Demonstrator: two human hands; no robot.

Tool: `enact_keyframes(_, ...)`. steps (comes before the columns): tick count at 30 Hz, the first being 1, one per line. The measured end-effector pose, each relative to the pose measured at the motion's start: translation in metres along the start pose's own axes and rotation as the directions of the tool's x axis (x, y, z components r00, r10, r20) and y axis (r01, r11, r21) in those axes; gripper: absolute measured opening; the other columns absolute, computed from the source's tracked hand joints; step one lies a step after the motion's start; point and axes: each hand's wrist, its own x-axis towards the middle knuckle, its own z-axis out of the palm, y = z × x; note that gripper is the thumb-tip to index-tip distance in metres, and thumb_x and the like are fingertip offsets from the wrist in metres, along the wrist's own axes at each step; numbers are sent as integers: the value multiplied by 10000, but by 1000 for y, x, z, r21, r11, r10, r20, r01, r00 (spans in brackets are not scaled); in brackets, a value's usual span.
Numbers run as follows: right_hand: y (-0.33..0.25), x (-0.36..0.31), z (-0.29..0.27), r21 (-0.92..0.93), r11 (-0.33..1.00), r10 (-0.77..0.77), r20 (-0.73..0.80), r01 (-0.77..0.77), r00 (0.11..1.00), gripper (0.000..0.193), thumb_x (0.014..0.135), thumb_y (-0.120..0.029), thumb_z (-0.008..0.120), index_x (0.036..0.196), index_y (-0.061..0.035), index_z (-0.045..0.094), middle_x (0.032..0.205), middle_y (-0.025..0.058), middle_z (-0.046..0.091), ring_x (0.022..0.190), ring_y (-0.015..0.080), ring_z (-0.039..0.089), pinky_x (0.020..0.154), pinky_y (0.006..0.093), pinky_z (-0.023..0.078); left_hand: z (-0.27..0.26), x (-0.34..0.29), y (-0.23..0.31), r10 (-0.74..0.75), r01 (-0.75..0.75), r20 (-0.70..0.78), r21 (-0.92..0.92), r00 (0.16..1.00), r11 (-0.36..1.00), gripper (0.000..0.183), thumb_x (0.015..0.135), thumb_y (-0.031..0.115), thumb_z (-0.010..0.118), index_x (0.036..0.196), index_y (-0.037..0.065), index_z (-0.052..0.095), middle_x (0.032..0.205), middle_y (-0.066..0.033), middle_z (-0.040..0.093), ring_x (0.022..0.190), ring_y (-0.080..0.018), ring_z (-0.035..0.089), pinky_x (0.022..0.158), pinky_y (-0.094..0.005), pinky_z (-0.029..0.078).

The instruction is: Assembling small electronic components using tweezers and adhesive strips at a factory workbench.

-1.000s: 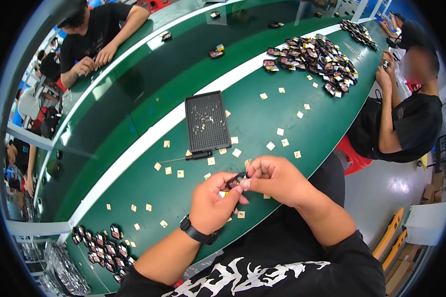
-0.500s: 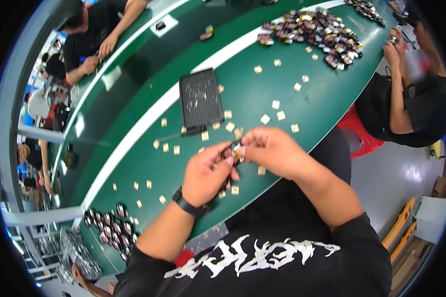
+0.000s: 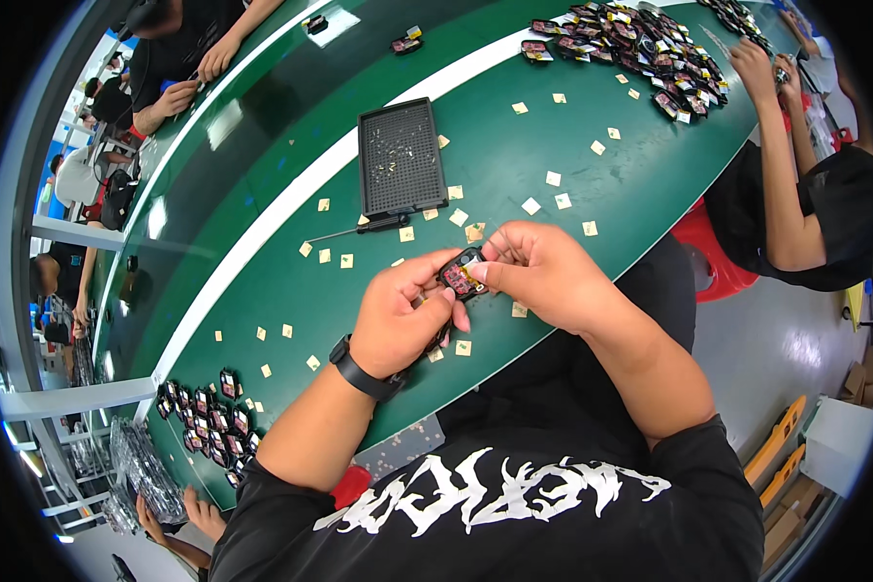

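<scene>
My left hand (image 3: 403,315) and my right hand (image 3: 541,272) meet over the green table (image 3: 262,281) and hold a small black part (image 3: 461,274) with a red and yellow inside between them. The left fingers grip it from below. My right thumb and forefinger pinch its upper right edge. A black watch sits on my left wrist. Just beyond the hands lie a thin black screwdriver (image 3: 359,229) and a black perforated tray (image 3: 399,156).
Several small tan squares (image 3: 553,178) are scattered over the table. Piles of small black parts lie at the far right (image 3: 630,44) and near left (image 3: 209,417). A person sits at the right (image 3: 805,194), others work at the far left, and another hand (image 3: 199,509) shows below.
The view has shifted, so the hands and tray sit more central and larger. Both hands stay on the small black part, which now shows its open face upward.
</scene>
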Motion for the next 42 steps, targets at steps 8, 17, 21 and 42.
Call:
enact_keyframes(8, -1, -5, -7, -15, 1000, -17, 50, 18, 999, 127, 932, -73, 723, 943, -18, 609, 813, -31, 612, 714, 24, 531, 606, 213, 429, 2, -1, -1, 86, -92, 39, 187, 996, 978, 431, 959, 29, 558, 1387, -25, 569, 819, -51, 692, 635, -50, 593, 555, -197, 471)
enact_keyframes(17, -10, -2, -2, 69, 997, -28, 80, 23, 996, 165, 883, -26, 736, 988, -24, 610, 836, -24, 601, 731, 31, 541, 603, 201, 427, 15, -9, 15, 188, -124, -149, 363, 971, 924, 294, 955, 81, 672, 1242, 19, 670, 918, -67, 708, 694, -95, 640, 604, -254, 519)
enact_keyframes(21, -17, -7, -6, 86, 995, 39, 128, -50, 991, 194, 882, -9, 727, 1034, -16, 607, 850, -13, 613, 699, 36, 544, 580, 188, 414, 0, -38, 33, 459, -199, -193, 711, 867, 675, 251, 917, 73, 676, 1162, 21, 684, 987, -142, 727, 824, -270, 707, 746, -345, 557)
enact_keyframes(42, -8, -12, 0, -9, 997, -81, 119, 83, 990, 142, 949, -134, 701, 999, -13, 646, 835, -16, 621, 683, 39, 525, 584, 220, 424, -218, -236, 21, 308, 801, -777, 594, 549, 70, 339, 793, 192, 780, 1087, 36, 716, 1082, -204, 690, 1012, -398, 658, 866, -468, 534)
